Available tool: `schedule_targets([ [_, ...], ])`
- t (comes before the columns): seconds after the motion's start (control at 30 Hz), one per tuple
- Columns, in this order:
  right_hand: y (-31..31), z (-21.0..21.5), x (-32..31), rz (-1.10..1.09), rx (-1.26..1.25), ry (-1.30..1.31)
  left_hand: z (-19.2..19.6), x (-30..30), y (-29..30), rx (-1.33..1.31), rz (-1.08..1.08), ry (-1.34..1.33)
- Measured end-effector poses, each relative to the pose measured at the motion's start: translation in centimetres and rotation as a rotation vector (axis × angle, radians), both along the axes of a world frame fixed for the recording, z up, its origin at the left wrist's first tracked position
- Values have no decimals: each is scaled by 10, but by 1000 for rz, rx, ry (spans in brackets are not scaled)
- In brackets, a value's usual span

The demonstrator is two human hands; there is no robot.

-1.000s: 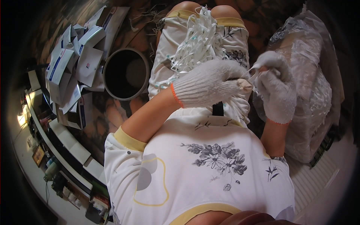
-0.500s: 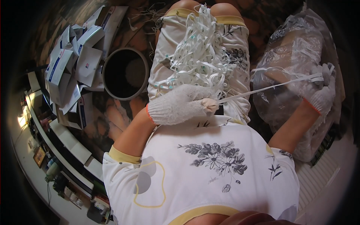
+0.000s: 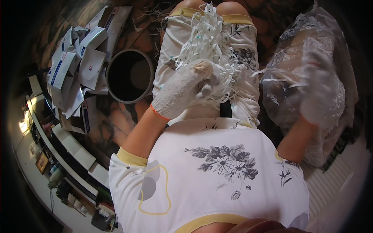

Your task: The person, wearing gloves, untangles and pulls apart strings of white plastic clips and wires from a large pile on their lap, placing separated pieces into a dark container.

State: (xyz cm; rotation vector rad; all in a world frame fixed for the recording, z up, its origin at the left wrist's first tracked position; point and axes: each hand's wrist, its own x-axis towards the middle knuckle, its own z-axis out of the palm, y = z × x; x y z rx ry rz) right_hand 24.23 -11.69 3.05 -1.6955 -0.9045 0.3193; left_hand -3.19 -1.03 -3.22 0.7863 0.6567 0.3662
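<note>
A heap of narrow white straps (image 3: 208, 42) with small green bits lies in a tangle on my lap. My left hand (image 3: 186, 87), in a white knitted glove with an orange cuff edge, rests at the heap's near left side. Its fingers are curled inward, and one bare fingertip shows; what lies inside the curl is hidden. Over on the right, my gloved right hand (image 3: 324, 89) is smeared by motion above a clear plastic bag (image 3: 281, 101). Several loose white straps (image 3: 285, 75) lie across the bag beside that hand. Whether its fingers grip any of them is unclear.
A dark round bin (image 3: 130, 77) with a grey rim stands left of my legs. Beyond it lie several folded white cartons (image 3: 91, 68) with blue bands. A few strap scraps (image 3: 157, 15) are on the patterned floor. Shelves with small items run along the left edge.
My left hand has moved up and away from me into the strap heap. The strap stretched between both hands is no longer taut. My right hand has shifted slightly left and blurred.
</note>
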Motion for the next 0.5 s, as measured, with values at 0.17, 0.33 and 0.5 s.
schedule_targets([
  [0.17,21,-63,-64,362,-543,-313,-5,-3,2,340,-85,18],
  [0.33,16,-58,-63,289,-340,-131,28,4,14,47,-144,98],
  [0.5,16,-16,-64,381,-373,-49,24,23,10,551,-123,191],
])
